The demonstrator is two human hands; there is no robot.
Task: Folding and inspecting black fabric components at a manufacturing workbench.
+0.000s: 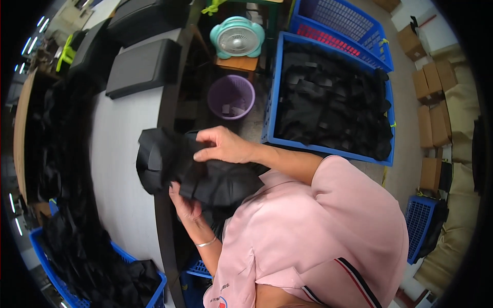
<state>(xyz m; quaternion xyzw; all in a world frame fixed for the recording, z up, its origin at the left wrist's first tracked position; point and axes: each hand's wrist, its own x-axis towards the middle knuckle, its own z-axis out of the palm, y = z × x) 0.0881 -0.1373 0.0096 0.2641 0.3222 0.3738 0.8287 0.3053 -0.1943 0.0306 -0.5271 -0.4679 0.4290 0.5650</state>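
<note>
A black fabric piece (223, 182), folded and bulky, hangs between my hands at the table's edge. My left hand (186, 203), with a bracelet on its wrist, grips the cloth from below, its thumb and fingertips partly hidden by the folds. Across the upper side, my right hand (221, 145) is closed with thumb and fingers on the same cloth. The left end of the piece stretches over the pale tabletop (126, 154).
Dark grey padded blocks (144, 66) rest on the table's far end. Beyond my right hand are a purple basket (231, 97), a teal fan (237, 38) on a stool and a blue crate (272, 102) full of black pieces. Another blue crate (49, 272) with black fabric is at lower left.
</note>
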